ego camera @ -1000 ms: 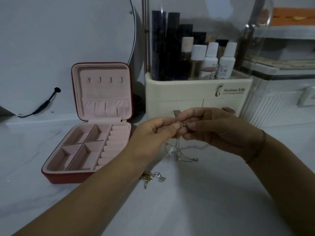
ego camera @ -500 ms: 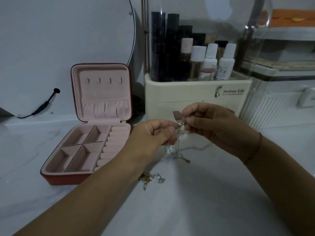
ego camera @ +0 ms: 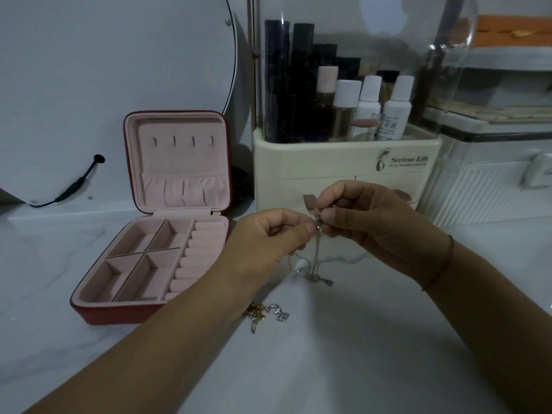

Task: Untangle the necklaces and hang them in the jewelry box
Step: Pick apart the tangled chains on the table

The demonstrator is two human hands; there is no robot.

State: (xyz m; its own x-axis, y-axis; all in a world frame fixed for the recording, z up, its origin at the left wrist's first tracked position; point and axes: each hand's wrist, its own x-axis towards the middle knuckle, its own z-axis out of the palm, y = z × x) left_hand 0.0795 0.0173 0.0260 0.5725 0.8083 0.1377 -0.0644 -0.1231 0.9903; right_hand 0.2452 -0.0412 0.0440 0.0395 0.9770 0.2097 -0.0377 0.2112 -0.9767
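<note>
Above the table (ego camera: 373,354), my left hand (ego camera: 268,237) and right hand (ego camera: 367,222) both pinch one silver necklace (ego camera: 317,255) at its top, chain dangling; I judge the untangling unfinished; next I must free it, then carry it left to the hooks (ego camera: 182,141) in the open jewelry box (ego camera: 179,162); another tangle (ego camera: 265,315) lies nearer.

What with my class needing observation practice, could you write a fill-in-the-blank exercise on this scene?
1. The left hand and right hand pinch the silver necklace; a thin band circles the ____ wrist.
2. The jewelry box lies ____, lid upright.
3. Its lid carries ____ hooks, all bare.
4. A second tangle of chains lies on the table by the ____ forearm.
Missing: right; open; four; left.
</note>
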